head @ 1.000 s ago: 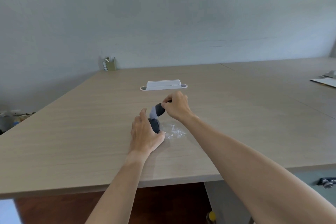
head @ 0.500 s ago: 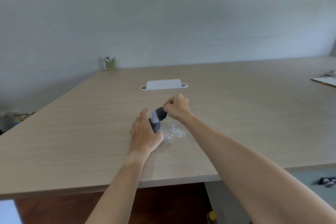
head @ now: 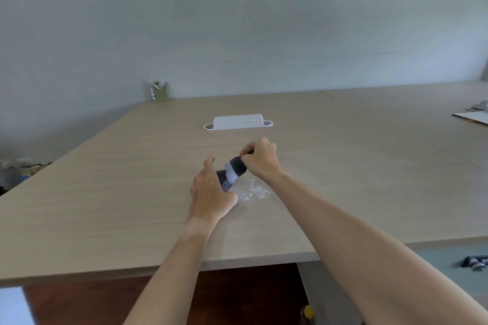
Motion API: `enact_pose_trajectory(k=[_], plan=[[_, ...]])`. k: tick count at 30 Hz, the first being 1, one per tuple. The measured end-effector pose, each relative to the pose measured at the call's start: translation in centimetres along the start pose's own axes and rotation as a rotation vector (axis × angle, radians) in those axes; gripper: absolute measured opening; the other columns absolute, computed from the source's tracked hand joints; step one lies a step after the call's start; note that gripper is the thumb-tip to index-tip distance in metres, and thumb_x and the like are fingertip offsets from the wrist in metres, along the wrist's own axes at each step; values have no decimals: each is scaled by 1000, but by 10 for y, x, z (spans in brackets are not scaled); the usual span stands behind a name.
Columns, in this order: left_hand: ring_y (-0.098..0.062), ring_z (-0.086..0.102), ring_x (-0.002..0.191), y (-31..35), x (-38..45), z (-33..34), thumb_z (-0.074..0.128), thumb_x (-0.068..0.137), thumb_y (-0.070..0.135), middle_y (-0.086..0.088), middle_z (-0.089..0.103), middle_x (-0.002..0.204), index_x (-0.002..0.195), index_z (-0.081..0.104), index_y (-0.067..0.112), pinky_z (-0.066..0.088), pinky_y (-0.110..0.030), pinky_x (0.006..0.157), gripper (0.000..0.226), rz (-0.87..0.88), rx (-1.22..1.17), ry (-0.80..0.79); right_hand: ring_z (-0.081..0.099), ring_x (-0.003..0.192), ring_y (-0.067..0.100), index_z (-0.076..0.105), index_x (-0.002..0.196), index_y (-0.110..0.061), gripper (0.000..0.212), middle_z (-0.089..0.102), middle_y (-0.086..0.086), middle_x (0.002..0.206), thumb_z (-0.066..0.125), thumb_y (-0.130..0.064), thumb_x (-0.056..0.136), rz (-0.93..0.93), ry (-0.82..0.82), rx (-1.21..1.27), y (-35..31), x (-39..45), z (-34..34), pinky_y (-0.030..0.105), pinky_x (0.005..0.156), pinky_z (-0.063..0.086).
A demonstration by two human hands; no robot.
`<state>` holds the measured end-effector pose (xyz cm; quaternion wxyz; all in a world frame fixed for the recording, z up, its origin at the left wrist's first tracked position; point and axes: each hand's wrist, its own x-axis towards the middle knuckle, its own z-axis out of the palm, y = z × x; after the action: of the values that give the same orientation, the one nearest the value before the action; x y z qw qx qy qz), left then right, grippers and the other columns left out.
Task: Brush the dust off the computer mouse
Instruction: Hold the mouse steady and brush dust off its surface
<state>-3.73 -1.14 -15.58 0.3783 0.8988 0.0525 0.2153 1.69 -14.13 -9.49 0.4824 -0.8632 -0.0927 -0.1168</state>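
A dark computer mouse (head: pixel 222 179) lies on the wooden table (head: pixel 105 192), mostly hidden behind my left hand (head: pixel 210 192), which cups it from the left side. My right hand (head: pixel 260 157) grips a brush (head: pixel 236 169) with a dark body and whitish bristles. The bristles point down-left and touch the top of the mouse.
A crumpled clear plastic wrapper (head: pixel 253 190) lies just right of the mouse. A white holder (head: pixel 237 122) sits further back in the middle, a pen cup (head: pixel 159 92) at the back left by the wall, papers (head: pixel 472 116) at the far right. The table's front edge runs below my forearms.
My right hand has moved the brush a little over the mouse, first lower, then back up and slightly right. My left hand has stayed on the mouse.
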Motion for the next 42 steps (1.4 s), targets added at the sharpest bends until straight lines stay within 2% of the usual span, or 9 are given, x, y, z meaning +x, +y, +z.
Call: enact_pose_trajectory(k=[8,12,16,21,25,30,33,36,42], plan=[[-29,50,114,0,1,2,57,62,9,1,58,115,143,25,18,37,-41,100,87,2,9,9,57,65,19,74,70,-3,22,64,1,62,54,4,73,98,-69,176,2,-2,-7,27,60,50],[-30,49,116,2,-1,0,57,62,8,-3,57,117,143,26,18,36,-40,102,87,-2,4,9,61,91,22,75,76,-4,29,64,-1,70,49,8,76,44,0,85,1,-4,-1,27,66,50],[-27,45,122,4,-2,0,59,66,10,-3,53,124,143,25,19,34,-39,105,85,-15,-10,10,60,83,20,76,78,0,27,72,7,80,49,6,75,48,111,193,-3,0,-7,22,62,49],[-25,42,124,5,-4,0,59,69,9,-6,44,129,146,23,17,33,-36,104,86,6,16,20,60,84,21,73,70,-10,27,63,-5,66,52,6,76,31,-86,120,-5,-1,0,29,71,51],[-25,42,126,5,-4,-1,58,68,9,-4,44,132,146,24,21,33,-38,108,86,-9,-5,12,63,92,32,72,82,4,25,71,16,85,49,10,75,-66,68,22,-5,1,6,35,72,56],[-22,40,120,7,-3,-1,55,64,10,5,51,116,140,28,24,21,-31,97,83,-10,81,35,59,83,19,76,81,-6,28,70,5,77,50,5,76,-5,36,133,-14,2,3,14,55,42],[-21,39,118,7,-3,0,54,63,9,8,50,112,140,25,23,20,-31,94,84,-3,99,27,61,89,29,74,77,0,27,65,4,67,48,7,74,21,-40,54,-10,2,3,29,65,51],[-21,39,116,7,-4,-1,53,63,6,8,46,110,143,23,21,17,-30,94,87,2,88,30,60,96,46,67,80,15,31,69,30,86,42,10,63,-58,52,-19,-9,0,-1,48,69,57],[-22,41,113,7,-4,-1,52,61,4,8,49,109,142,23,22,18,-30,94,88,9,78,21,58,76,26,72,75,7,23,69,15,70,50,2,70,47,-1,117,-14,3,0,40,66,55]])
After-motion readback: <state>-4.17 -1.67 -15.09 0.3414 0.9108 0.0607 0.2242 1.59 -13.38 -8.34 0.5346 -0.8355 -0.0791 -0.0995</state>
